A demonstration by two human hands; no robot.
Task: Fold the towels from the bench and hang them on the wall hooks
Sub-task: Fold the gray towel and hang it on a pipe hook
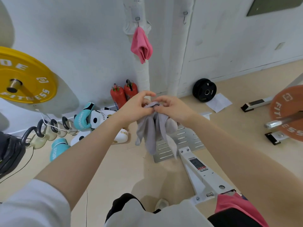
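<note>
- Both hands are meeting out in front of the wall, the left hand [136,107] and right hand [172,108] each pinching the top edge of the grey towel [151,130], grip clamped on cloth.
- The towel is hanging bunched below the fingers.
- A pink towel [141,45] is dangling from a wall hook [137,19]; the next hook [185,15] is bare.
- Another pink towel [236,205] is lying on the counter.

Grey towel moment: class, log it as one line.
grey towel: pinched by left hand and right hand | pink towel: on hook | empty hook: free
</note>
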